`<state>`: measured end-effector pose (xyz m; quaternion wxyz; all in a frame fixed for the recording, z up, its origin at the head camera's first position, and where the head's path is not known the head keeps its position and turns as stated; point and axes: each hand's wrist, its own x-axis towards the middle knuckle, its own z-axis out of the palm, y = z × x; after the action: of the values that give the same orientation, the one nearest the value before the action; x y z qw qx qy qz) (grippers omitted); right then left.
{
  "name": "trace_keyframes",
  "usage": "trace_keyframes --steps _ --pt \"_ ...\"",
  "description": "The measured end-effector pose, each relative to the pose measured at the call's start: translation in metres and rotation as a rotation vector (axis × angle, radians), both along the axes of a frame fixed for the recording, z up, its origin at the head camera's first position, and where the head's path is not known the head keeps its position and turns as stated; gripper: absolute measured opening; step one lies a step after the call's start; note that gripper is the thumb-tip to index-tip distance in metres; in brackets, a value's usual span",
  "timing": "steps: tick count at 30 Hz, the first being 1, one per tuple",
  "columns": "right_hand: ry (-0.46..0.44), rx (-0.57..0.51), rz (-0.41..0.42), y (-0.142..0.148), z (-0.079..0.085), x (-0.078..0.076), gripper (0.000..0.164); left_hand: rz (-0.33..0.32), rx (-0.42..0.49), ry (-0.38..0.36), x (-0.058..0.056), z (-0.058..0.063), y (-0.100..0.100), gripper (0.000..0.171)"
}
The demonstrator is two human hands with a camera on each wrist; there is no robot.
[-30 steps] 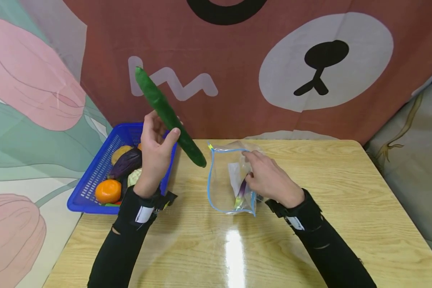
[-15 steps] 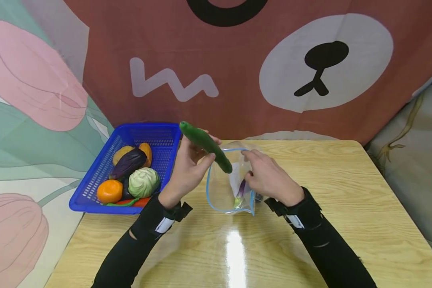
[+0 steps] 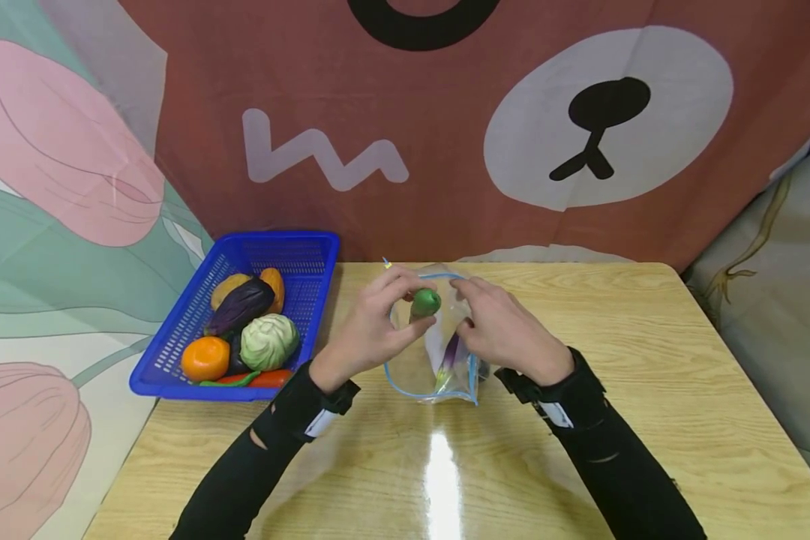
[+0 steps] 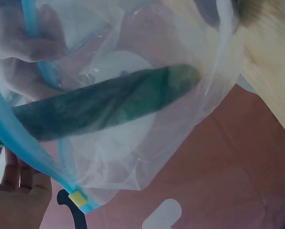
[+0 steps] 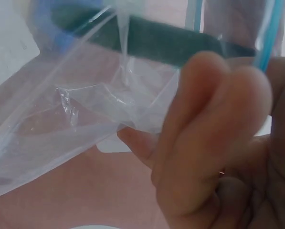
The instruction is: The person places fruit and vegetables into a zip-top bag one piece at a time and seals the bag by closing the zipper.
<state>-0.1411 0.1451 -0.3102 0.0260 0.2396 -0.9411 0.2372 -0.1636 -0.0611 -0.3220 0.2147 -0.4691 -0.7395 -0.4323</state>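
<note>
My left hand grips a green cucumber by its near end, thumb on one side and fingers on the other. Most of the cucumber lies inside a clear zip bag with a blue-edged mouth, seen through the plastic in the left wrist view. The bag's yellow slider sits at a corner of the mouth. On the other side, my right hand pinches the bag's edge, keeping the mouth spread. A slender purple and pale-green vegetable shows through the bag beside the right fingers.
At the left stands a blue basket holding a cabbage, an orange fruit, a dark eggplant, a red vegetable and other produce. The wooden table meets a printed cloth behind.
My left hand has moved right from beside the basket to the bag. The cucumber, raised and slanted before, now points away into the bag. The right hand has stayed nearly still.
</note>
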Motion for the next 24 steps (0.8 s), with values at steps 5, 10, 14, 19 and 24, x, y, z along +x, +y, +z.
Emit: trace_keyframes --steps 5,10,14,19,24 --pt "0.004 0.0 0.004 -0.0001 0.0014 0.0006 0.054 0.035 -0.107 0.067 0.0003 -0.0001 0.002 0.035" --pt "-0.001 0.011 0.0 -0.0011 0.0005 0.0011 0.053 0.106 -0.287 0.101 0.0018 -0.0002 0.0029 0.033" --pt "-0.011 0.005 -0.001 -0.0022 0.0003 0.0008 0.051 0.147 -0.33 0.104 0.0019 -0.0002 0.0016 0.041" --pt "-0.007 0.006 0.0 -0.0032 -0.0007 -0.0004 0.052 0.146 -0.286 0.132 -0.0005 -0.0015 0.0007 0.031" --pt "-0.014 0.011 0.0 -0.0037 -0.0008 -0.0002 0.052 0.179 -0.337 0.182 -0.0017 -0.0018 0.0 0.02"
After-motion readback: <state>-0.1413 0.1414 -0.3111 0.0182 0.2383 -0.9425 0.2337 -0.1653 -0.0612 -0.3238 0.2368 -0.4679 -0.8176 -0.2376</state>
